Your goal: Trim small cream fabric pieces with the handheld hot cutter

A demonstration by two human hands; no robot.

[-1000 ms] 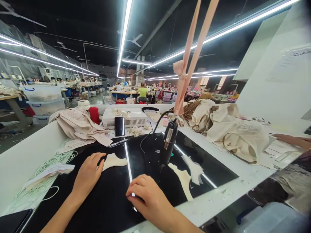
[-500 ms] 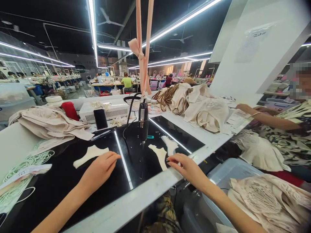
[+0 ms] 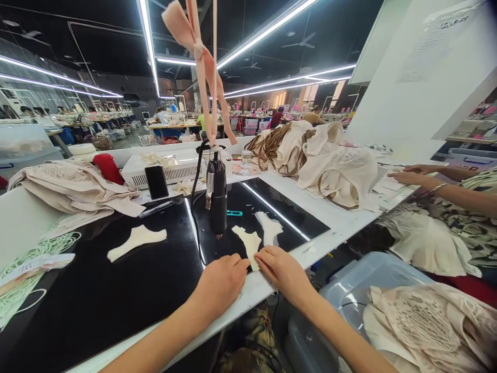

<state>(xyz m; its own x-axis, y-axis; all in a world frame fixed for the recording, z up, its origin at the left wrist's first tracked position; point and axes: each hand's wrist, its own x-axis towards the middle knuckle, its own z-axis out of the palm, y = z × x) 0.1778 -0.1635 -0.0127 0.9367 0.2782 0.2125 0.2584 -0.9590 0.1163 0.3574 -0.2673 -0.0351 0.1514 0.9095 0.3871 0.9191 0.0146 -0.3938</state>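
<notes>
Cream fabric piece [image 3: 249, 243] at the bench's [image 3: 116, 290] near edge. Pinched between left hand [image 3: 219, 282] and right hand [image 3: 283, 269], fingertips meeting on its lower end.

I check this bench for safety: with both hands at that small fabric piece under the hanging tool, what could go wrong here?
1. The black hanging tool points its tip down close above the cream cut fabric piece that the left hand and right hand pinch; fingers could brush it.
2. That piece lies at the black glossy worktop's near edge and might slide off.

No legible text; print on the wall sheet [image 3: 446, 26] too blurred.
</notes>
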